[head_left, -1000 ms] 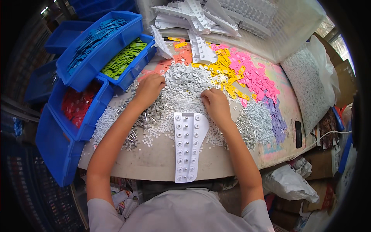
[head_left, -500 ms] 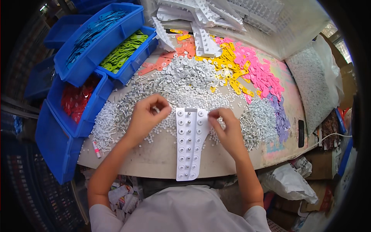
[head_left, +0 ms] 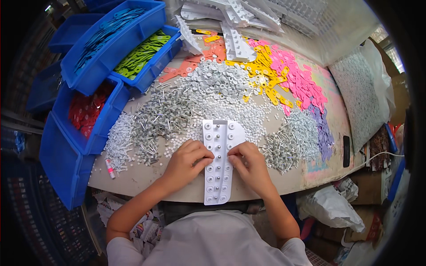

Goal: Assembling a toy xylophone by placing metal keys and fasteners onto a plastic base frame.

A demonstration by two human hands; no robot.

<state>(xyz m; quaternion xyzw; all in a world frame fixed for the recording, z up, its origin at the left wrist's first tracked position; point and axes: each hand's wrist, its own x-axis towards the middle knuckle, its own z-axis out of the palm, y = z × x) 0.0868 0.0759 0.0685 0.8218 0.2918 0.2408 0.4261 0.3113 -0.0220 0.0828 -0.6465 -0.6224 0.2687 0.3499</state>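
A long white plastic board [head_left: 237, 130] lies lengthwise in front of me at the table's near edge. Small metal pins stand in a row down its middle channel, with round white rings along both sides. My left hand [head_left: 189, 160] is at the board's left edge, thumb and fingertips pinched together over the rings there. Across from it, my right hand [head_left: 250, 163] is likewise pinched at the right-hand row, about halfway down. Whatever small piece either pinch may hold is too hidden to make out.
Heaps of metal rivets [head_left: 166, 111], white discs [head_left: 217, 82] and more rivets [head_left: 284, 150] surround the board. Yellow [head_left: 270, 80], pink [head_left: 301, 84] and purple strips [head_left: 324, 133] lie beyond. Blue bins [head_left: 106, 128] stand left, white mouldings [head_left: 239, 44] at the back.
Both hands have come down toward me, from beside the board's far end to its middle, at its two edges. The head view has shifted slightly.
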